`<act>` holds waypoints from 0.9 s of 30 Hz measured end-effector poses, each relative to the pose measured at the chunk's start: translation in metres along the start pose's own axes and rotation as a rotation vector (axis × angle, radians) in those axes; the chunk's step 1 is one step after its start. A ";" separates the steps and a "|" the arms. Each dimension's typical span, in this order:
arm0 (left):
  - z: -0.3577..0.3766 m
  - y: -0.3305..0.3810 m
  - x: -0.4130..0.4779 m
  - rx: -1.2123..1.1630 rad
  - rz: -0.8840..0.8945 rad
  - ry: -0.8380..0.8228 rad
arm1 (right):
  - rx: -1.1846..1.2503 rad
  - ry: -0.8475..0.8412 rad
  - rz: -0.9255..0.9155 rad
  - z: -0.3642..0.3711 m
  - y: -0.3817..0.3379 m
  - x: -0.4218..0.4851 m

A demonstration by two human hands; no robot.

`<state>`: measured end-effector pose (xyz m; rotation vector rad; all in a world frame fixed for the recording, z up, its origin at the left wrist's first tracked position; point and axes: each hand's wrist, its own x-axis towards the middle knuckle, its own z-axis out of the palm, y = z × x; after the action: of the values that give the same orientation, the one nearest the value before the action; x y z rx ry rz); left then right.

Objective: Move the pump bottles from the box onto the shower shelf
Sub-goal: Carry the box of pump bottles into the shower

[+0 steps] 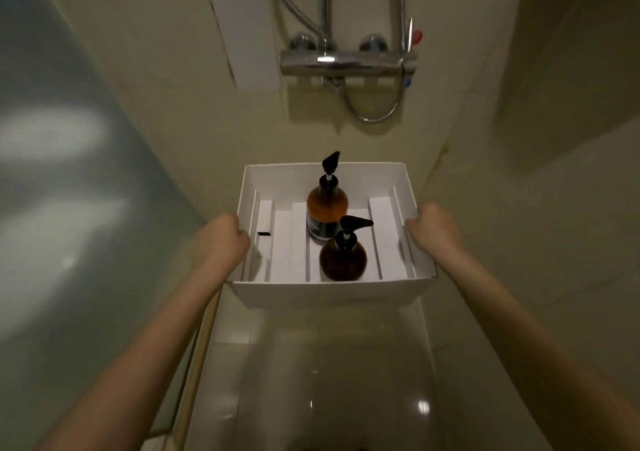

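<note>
A white cardboard box is held out in front of me above the shower floor. My left hand grips its left wall and my right hand grips its right wall. Two amber pump bottles with black pumps stand upright inside. The taller bottle is toward the back centre. The rounder, darker bottle stands in front of it, near the front wall. White cardboard dividers line the box floor. A chrome ledge on the shower mixer sits on the wall above the box.
Chrome shower pipes and a looping hose hang on the tiled wall ahead. A frosted glass panel stands on the left. Beige wall runs along the right. Glossy floor tiles lie below the box.
</note>
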<state>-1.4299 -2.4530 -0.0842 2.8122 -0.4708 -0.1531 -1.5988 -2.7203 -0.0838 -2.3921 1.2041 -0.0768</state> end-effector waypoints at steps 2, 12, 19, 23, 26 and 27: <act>0.033 -0.010 0.000 -0.004 0.013 0.002 | 0.011 -0.011 0.001 0.031 0.016 0.006; 0.236 -0.077 0.001 -0.023 0.040 -0.027 | -0.002 -0.077 0.006 0.216 0.108 0.030; 0.365 -0.114 0.007 -0.008 0.035 -0.075 | -0.039 -0.091 0.010 0.337 0.167 0.041; 0.427 -0.131 0.006 -0.020 0.013 -0.092 | -0.056 -0.083 0.031 0.397 0.196 0.047; 0.468 -0.143 0.006 -0.010 -0.008 -0.069 | -0.041 -0.085 0.038 0.440 0.215 0.051; 0.482 -0.147 0.006 -0.006 -0.018 -0.059 | -0.037 -0.085 0.033 0.454 0.221 0.052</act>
<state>-1.4515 -2.4471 -0.5875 2.8134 -0.4579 -0.2413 -1.6186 -2.7042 -0.5903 -2.3810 1.2156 0.0572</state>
